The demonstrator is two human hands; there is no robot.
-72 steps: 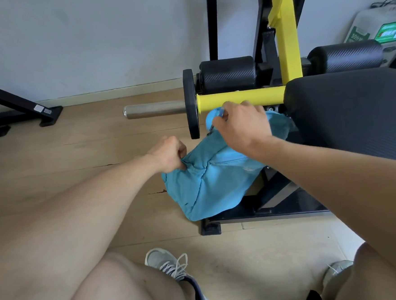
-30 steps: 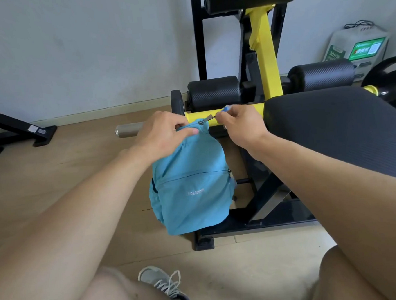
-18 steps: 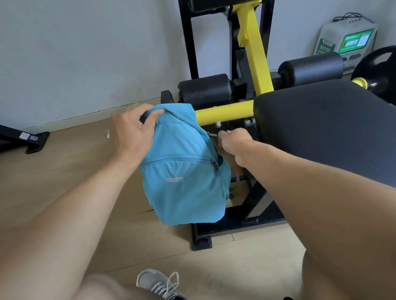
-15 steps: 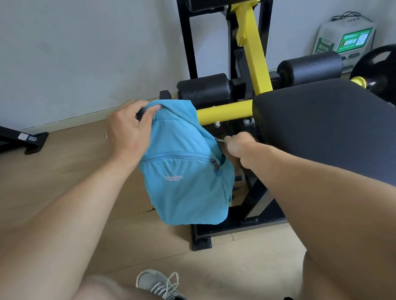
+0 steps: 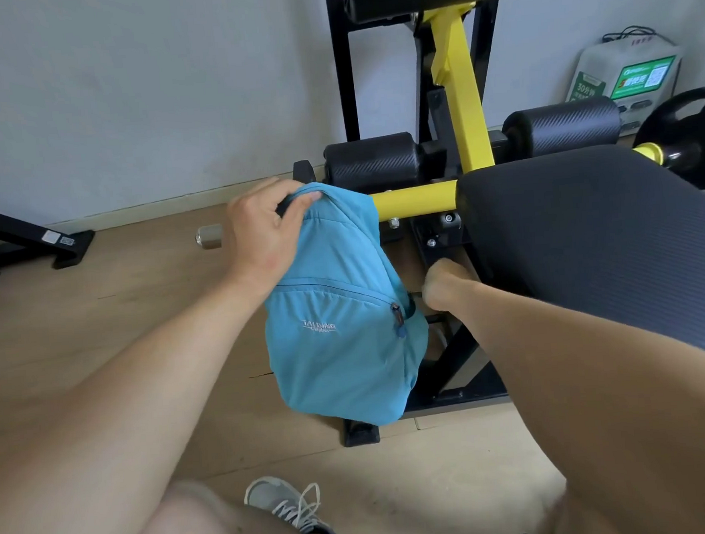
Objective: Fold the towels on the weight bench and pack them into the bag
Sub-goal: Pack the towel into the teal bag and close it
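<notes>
A light blue backpack [image 5: 338,330] hangs in the air beside the weight bench, front pocket facing me. My left hand [image 5: 262,227] grips its top edge and holds it up. My right hand [image 5: 444,287] is closed at the bag's right side, low down, pinching something small that looks like the main zipper pull; the pull itself is hidden. The black padded bench [image 5: 599,241] lies to the right with nothing on the part I see. No towels are in view.
Yellow bench frame [image 5: 415,197] and black foam rollers [image 5: 370,163] stand right behind the bag. A steel bar end [image 5: 209,237] sticks out left. A weight plate [image 5: 687,130] is at far right. Another black frame foot [image 5: 66,249] rests on the wooden floor at left.
My right hand has travelled from the bag's top down along its right side, staying closed. My left hand shifted to grip the top and keeps the bag lifted.
</notes>
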